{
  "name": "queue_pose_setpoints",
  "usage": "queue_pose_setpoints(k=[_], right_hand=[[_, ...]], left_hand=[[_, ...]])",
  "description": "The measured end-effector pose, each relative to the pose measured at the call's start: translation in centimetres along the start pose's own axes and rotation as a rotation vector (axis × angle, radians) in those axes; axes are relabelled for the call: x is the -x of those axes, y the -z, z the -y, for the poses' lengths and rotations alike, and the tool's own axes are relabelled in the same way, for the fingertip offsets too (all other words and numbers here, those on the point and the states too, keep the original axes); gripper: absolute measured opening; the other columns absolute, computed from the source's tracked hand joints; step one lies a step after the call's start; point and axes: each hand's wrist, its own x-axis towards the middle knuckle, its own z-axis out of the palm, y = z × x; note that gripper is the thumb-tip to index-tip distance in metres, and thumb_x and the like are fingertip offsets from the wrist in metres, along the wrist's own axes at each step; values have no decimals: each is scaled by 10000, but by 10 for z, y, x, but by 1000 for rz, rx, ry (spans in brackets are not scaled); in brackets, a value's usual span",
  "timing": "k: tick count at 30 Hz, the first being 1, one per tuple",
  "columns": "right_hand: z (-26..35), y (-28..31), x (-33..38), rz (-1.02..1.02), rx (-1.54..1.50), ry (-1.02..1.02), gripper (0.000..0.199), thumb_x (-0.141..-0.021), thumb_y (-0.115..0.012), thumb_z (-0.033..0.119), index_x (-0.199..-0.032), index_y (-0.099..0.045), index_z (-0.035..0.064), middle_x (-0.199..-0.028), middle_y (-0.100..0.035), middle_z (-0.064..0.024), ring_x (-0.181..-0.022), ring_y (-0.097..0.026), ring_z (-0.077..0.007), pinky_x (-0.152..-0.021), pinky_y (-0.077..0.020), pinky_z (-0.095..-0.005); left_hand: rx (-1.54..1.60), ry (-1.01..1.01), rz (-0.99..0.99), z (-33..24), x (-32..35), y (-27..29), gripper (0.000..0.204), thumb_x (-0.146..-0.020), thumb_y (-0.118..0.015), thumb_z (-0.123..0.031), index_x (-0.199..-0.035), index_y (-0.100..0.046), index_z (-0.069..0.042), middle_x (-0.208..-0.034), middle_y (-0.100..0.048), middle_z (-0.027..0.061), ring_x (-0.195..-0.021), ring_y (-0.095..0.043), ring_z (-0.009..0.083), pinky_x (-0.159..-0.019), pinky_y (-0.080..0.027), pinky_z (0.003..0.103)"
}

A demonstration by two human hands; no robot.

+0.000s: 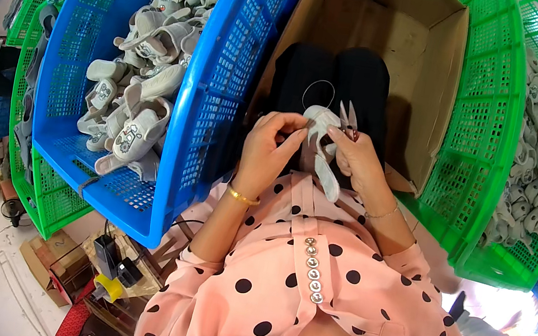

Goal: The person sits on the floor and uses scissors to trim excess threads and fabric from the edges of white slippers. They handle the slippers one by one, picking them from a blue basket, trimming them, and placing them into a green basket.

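1. Head view, risks. The snips [348, 119] point up beside the fingertips pinching the shoe [322, 141]; a slip could, I judge, nick a finger or cut the upper instead of a stray thread.
2. Only fingertips hold the shoe over the lap; a loosened pinch would probably drop it toward the box [405, 34].
3. Left hand [271, 143]: fingers curled together, tips pinched on the shoe's upper edge.
4. Right hand [356, 155]: closed around the snips' handle, fingertips also touching the shoe; whether the blades are parted cannot be told.
5. Shoe: small, pale grey, between both hands, its sole end hanging toward the dotted blouse [303, 302].
6. Surroundings: blue crate [225, 89] of like shoes at left, green crate [481, 132] at right.
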Motion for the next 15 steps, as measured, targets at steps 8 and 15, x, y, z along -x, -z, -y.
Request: queue_pose_setpoints(k=[8,15], right_hand=[[-14,-24,34,-67,-55,134,196,-917,-632,160,-756,-570,68,-528,-444,59,-425,-350,-21,-397,-254,-219],[-25,3,47,-41,339,386,260,-945,-594,256,-903,-590,0,-610,-539,-45,-537,-512,-106,-502,-395,-274]], left_hand=[[-427,-193,98,-12,-25,-13,255,-830,-703,-232,-1004,-716,-45,-986,-656,69,-943,-576,242,-784,-478,330],[-311,-282,20,-11,-23,-23,106,-816,-716,-172,-862,-722,-77,-785,-684,36,-735,-604,235,-680,-487,328]])
